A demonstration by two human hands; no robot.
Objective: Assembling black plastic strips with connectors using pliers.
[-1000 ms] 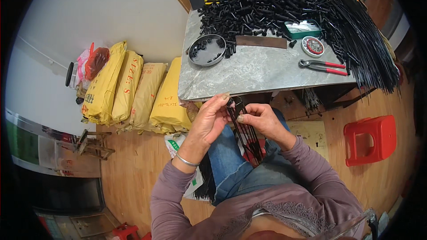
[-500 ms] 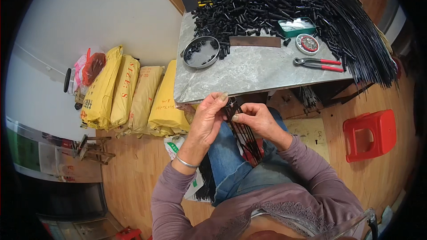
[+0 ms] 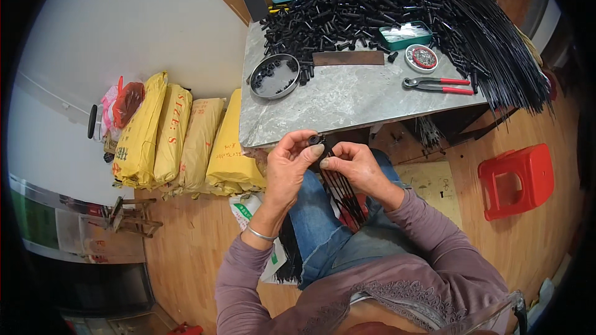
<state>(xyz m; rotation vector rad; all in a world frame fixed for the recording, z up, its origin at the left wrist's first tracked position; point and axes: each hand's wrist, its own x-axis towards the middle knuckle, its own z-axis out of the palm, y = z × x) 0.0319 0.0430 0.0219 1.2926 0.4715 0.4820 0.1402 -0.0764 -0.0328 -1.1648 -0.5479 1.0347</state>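
Note:
My left hand (image 3: 293,164) pinches a small round black hub (image 3: 315,140) with a hole in it, between thumb and fingers, just off the table's front edge. From the hub a bundle of thin black rods (image 3: 343,195), like umbrella ribs, hangs down between my knees. Close beside it, my right hand (image 3: 355,167) is closed with thumb and forefinger on the upper part of the rods. Exactly which rods it grips is hidden by the fingers.
On the grey table (image 3: 347,96) lie a heap of black tubular parts (image 3: 354,9), long black rods (image 3: 490,43), a round pan (image 3: 273,76), red-handled pincers (image 3: 437,85), a brown strip (image 3: 347,58), a green box (image 3: 406,35) and a small dish (image 3: 421,58). A red stool (image 3: 516,182) stands right; yellow sacks (image 3: 171,133) left.
My left hand has turned slightly, so the hub's round end now shows. The right hand has shifted a little left along with the rods. The whole view has moved slightly.

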